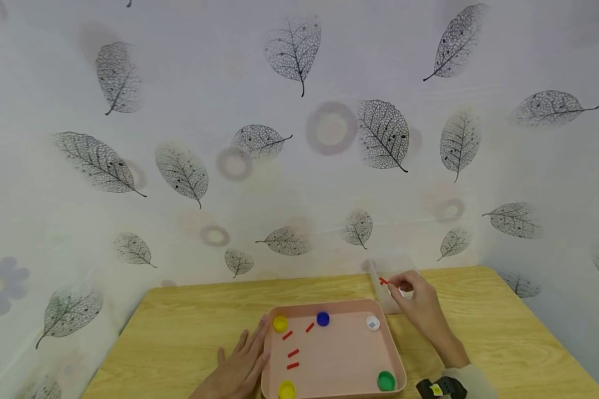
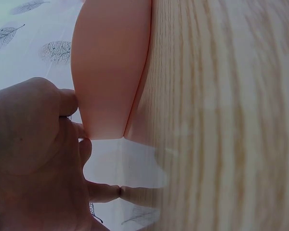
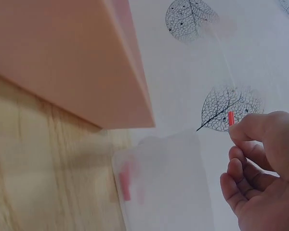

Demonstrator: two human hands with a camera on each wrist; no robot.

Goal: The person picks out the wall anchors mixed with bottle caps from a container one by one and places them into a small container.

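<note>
Between thumb and forefinger my right hand (image 1: 419, 305) pinches a short red stick (image 3: 231, 118), held up over a translucent box (image 1: 390, 302) behind the tray's right corner. Red shows blurred through the wall of that box in the right wrist view. My left hand (image 1: 239, 363) rests against the left side of a pink tray (image 1: 339, 354), fingers extended along its rim. Inside the tray, several red sticks (image 1: 293, 353) lie loose toward the left, the farthest one near a blue cap (image 1: 323, 318).
Other round caps sit near the tray's edges: yellow (image 1: 280, 324) at back left, another yellow (image 1: 287, 389) at front left, white (image 1: 372, 323) at back right, green (image 1: 386, 380) at front right. The wooden table (image 1: 189, 316) ends at a leaf-patterned backdrop (image 1: 299, 188).
</note>
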